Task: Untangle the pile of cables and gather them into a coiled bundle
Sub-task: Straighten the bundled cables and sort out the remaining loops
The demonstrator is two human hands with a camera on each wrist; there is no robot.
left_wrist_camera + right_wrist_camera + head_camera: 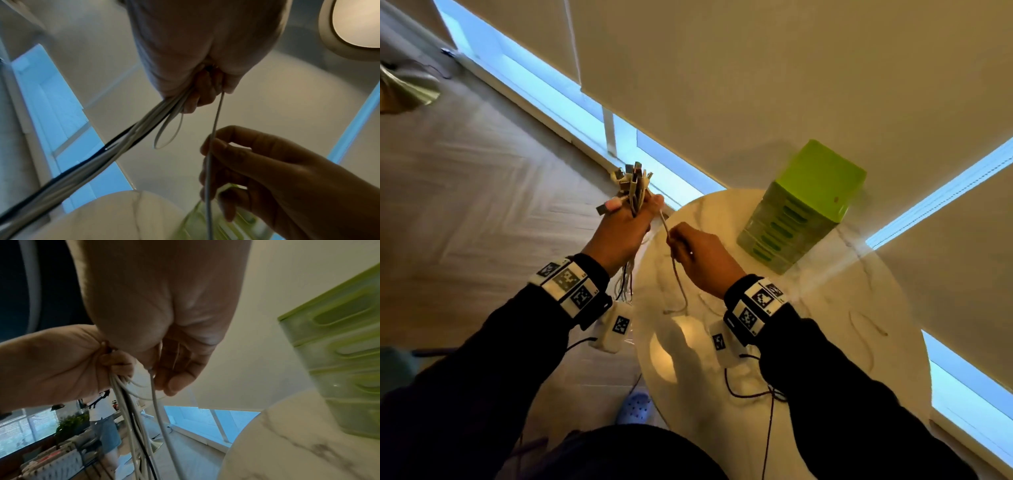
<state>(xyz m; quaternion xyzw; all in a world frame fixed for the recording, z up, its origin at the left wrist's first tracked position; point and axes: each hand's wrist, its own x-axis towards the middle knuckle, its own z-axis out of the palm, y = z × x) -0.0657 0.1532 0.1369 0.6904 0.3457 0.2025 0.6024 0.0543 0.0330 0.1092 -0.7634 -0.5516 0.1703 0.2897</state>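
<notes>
My left hand (631, 214) is raised beside the table's left edge and grips a bundle of white and black cables (115, 147); their plug ends (633, 180) stick up above the fist, and the cords hang down below it (131, 426). My right hand (681, 240) is just to the right, over the table, and pinches a single white cable (213, 129) that runs from the left fist (197, 68) down through its fingers (213, 146). That cable's lower length trails onto the tabletop (681, 291).
A round marble-look table (825, 342) stands under my right hand, with a green drawer unit (804, 209) at its far side. Window blinds (756, 68) hang behind it. Another person (104, 423) stands farther off in the room. Thin dark wires (770, 411) trail from my wrist cameras.
</notes>
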